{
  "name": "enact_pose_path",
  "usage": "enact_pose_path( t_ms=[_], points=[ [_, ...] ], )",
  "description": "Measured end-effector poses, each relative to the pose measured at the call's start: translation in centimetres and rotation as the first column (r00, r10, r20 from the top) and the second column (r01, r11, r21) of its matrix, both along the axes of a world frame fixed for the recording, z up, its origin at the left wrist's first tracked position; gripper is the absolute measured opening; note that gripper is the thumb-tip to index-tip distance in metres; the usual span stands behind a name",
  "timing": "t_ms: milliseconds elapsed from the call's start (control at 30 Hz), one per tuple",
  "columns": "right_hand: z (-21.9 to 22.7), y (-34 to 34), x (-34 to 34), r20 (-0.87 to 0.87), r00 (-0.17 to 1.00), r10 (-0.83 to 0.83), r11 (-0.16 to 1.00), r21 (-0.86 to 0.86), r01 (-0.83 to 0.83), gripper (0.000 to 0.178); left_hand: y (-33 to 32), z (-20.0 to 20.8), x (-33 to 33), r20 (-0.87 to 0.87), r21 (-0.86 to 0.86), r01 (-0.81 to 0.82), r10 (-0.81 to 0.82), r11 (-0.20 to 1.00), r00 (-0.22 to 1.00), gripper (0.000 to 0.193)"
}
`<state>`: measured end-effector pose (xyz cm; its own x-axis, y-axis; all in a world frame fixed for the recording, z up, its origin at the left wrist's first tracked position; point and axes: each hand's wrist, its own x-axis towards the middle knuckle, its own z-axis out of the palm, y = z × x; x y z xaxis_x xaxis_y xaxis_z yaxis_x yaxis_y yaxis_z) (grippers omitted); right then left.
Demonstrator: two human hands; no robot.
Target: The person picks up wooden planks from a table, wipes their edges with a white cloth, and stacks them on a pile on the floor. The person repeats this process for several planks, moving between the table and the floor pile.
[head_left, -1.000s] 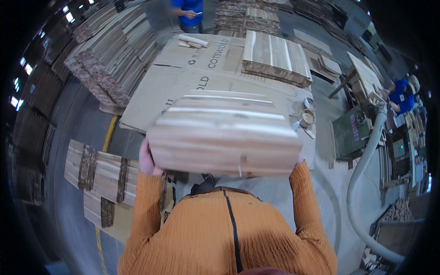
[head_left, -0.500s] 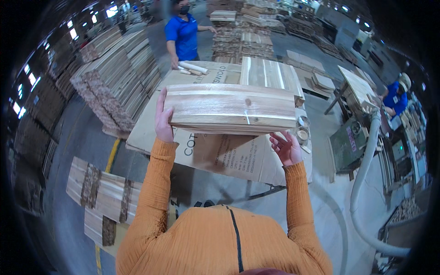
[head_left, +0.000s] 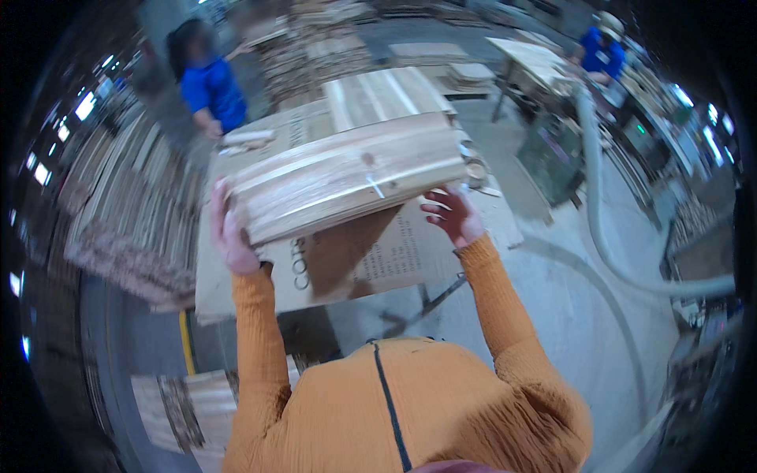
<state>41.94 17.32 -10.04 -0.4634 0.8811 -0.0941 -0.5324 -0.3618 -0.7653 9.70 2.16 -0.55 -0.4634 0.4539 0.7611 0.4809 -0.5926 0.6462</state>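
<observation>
A short stack of pale wooden boards [head_left: 315,180] slants above a cardboard-covered table, its left end lower in view and a dark shadow beneath its near edge. My left hand [head_left: 230,232] grips the left end, thumb and fingers pressed against it. Close under the near right edge is my right hand [head_left: 453,214], fingers apart and slightly curled. Its fingertips come up to the boards, but whether they bear weight I cannot tell. Behind lies a wider striped wooden panel [head_left: 386,93], partly hidden by the stack.
The table has a printed cardboard cover [head_left: 272,272]. Round pieces [head_left: 475,169] stand at its right, pale rolls [head_left: 248,138] at its far left. Tall board stacks [head_left: 126,205] rise at left. A co-worker in blue [head_left: 213,94] stands beyond; another sits right, near a grey hose [head_left: 595,189].
My view has swung right, so the surroundings shift left. The boards have tilted, left end lower and right end higher in view, with both hands still beside them.
</observation>
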Motion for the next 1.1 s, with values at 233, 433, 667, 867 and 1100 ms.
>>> enact_pose_path(
  t_ms=[233,433,667,867,1100],
  points=[
    [-3.5,2.5,4.7,0.312,0.883,-0.351,0.936,0.076,0.345,0.023,1.4,2.4,4.5,-0.070,-0.052,-0.158,0.155,0.986,0.986,0.041],
    [-8.2,8.7,8.9,0.510,0.630,-0.586,0.810,0.374,0.452,0.015,3.7,3.6,2.0,0.073,-0.117,-0.071,0.080,0.991,0.994,0.040],
    [-8.3,19.1,9.2,0.812,-0.016,-0.583,0.812,0.583,0.029,0.021,6.3,2.0,-2.0,-0.095,-0.009,-0.040,0.039,0.999,0.995,0.045],
    [-6.3,23.3,9.7,0.811,-0.383,-0.441,0.883,0.317,-0.347,0.022,6.6,3.5,0.7,0.054,-0.093,-0.087,0.092,0.992,0.994,0.045],
    [-6.3,22.6,8.3,0.697,-0.446,-0.561,0.754,0.210,-0.622,0.017,6.0,3.8,4.9,0.067,-0.163,-0.347,0.362,0.923,0.930,0.042]
  ],
)
